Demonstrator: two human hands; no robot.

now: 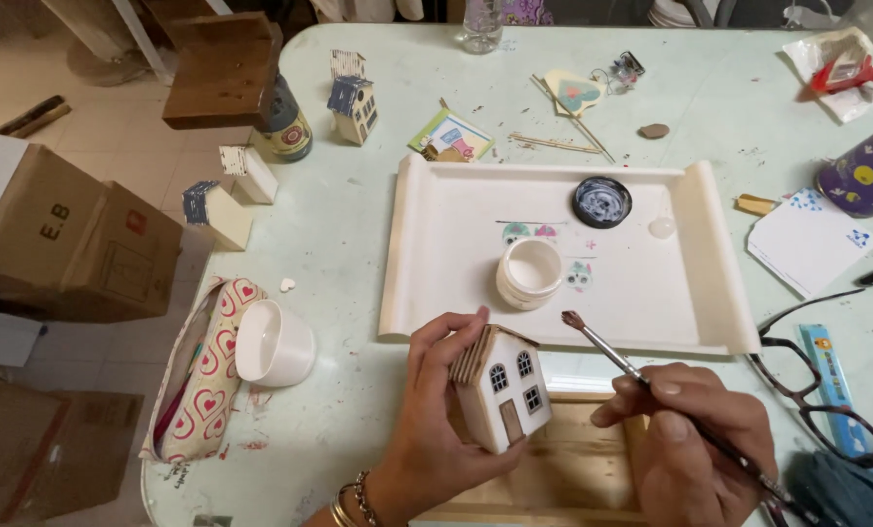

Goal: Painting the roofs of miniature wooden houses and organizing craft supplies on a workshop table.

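Jar [530, 272] of white paint, open, on tray [719, 249]

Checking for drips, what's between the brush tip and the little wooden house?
Nothing: in the head view, only bare pale table shows between the paintbrush tip and the small wooden house.

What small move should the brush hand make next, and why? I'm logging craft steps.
Probably bring the brush tip down to the little house: the right hand holds it poised just beside the roof, and the left hand grips the house.

Small white wooden house [502, 398], upright; thin paintbrush [651, 390] tilted beside.
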